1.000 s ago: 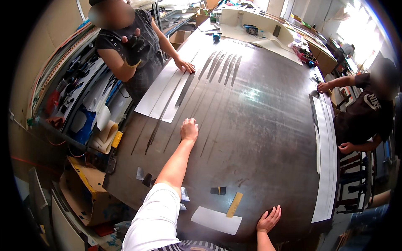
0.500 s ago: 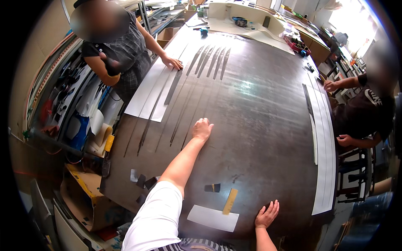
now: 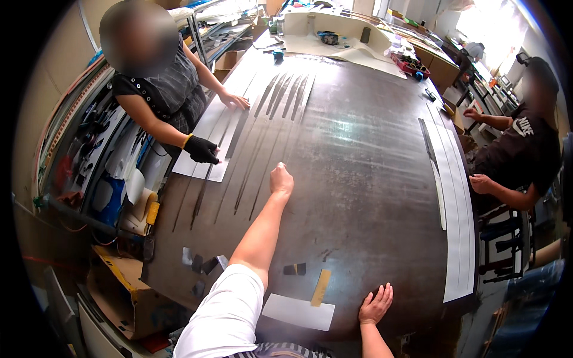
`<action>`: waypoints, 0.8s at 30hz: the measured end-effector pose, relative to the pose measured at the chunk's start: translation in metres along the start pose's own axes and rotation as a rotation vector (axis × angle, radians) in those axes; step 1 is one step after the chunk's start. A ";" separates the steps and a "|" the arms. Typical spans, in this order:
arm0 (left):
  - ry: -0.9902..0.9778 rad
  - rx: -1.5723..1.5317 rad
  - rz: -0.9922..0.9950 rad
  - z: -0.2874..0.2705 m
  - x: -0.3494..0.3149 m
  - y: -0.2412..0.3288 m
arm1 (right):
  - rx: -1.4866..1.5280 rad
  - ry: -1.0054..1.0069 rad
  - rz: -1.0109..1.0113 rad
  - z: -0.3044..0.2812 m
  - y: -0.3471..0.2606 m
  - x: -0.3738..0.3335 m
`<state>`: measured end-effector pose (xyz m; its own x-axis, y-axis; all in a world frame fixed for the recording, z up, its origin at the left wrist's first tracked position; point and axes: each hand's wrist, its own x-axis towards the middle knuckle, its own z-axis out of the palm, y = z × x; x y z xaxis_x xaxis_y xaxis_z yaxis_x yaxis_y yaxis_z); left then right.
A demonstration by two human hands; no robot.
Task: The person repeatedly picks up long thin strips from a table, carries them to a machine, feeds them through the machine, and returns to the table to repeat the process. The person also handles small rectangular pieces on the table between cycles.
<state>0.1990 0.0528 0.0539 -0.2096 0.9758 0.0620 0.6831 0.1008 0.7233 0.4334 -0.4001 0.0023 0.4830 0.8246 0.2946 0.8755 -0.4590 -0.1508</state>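
Over the middle of a large dark table (image 3: 358,209), my left hand (image 3: 281,179) is closed with its fingers curled under. Whatever it might hold is hidden. Long thin dark lines (image 3: 242,185) run along the surface just left of it, and several dark strips (image 3: 280,95) lie beyond. My right hand (image 3: 376,304) rests on the near right part of the table, fingers extended and nothing held. To its left lie a small white sheet (image 3: 292,313), a yellowish strip (image 3: 321,287) overlapping that sheet, and a dark patch with a yellow band (image 3: 294,269).
A co-worker at the left has a black-gloved hand (image 3: 202,149) and a bare hand on a white lined sheet (image 3: 194,167). Another person stands at the right beside a long white sheet (image 3: 459,250). Small dark scraps (image 3: 209,265) lie near my left sleeve; a cardboard box (image 3: 122,292) stands below.
The left co-worker's gloved hand has come down onto the white sheet. My left hand stays closed and has shifted slightly; the view has moved a little. My right hand still rests on the table.
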 end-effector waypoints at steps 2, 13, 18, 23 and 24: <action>0.051 -0.076 0.075 -0.026 -0.015 0.008 | -0.002 0.013 -0.006 0.005 0.005 -0.003; 0.128 -0.520 0.006 -0.306 -0.302 -0.073 | 0.029 0.065 0.025 0.007 0.005 -0.003; 0.518 -0.119 0.243 -0.435 -0.501 -0.123 | 0.026 0.100 -0.015 0.017 -0.007 -0.013; 0.930 -0.252 -0.012 -0.508 -0.655 -0.134 | 0.207 0.360 -0.336 0.068 0.090 0.017; 0.994 -0.249 -0.039 -0.518 -0.685 -0.138 | 0.372 0.164 -0.050 0.066 0.082 0.014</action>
<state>-0.1142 -0.7304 0.2682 -0.7908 0.3590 0.4957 0.5229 -0.0247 0.8520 0.5128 -0.4046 -0.0687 0.4582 0.7650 0.4525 0.8565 -0.2441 -0.4547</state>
